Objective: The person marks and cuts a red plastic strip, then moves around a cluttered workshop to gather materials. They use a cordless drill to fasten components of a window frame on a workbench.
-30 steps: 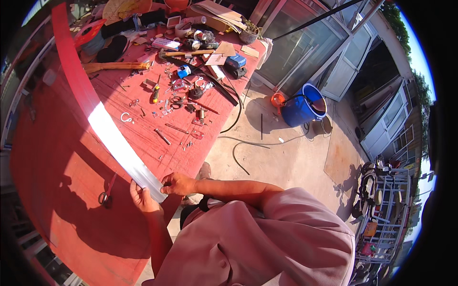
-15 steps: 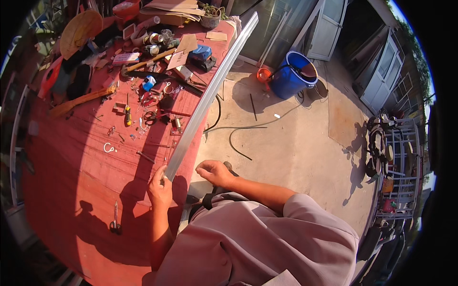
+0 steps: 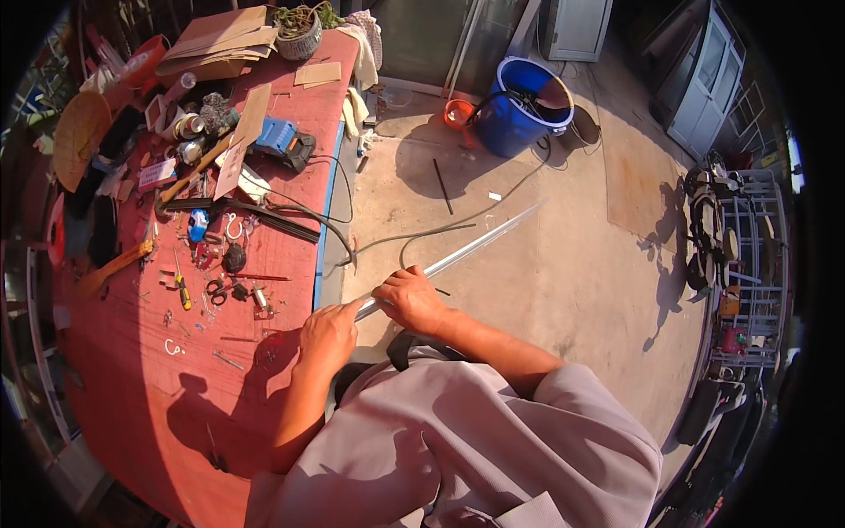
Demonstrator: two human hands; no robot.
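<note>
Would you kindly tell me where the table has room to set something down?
Bare: the red table left of the nearer white hook, plus a smaller patch between the blue tool and the small cardboard sheet; crowded around the tape measure.

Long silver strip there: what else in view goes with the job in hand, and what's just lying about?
In hand:
- silver strip
- left hand and right hand, both on the strip

Apparently just lying about, touched by neither hand:
- yellow-handled screwdriver
- cardboard sheets
- potted plant
- blue bucket
</note>
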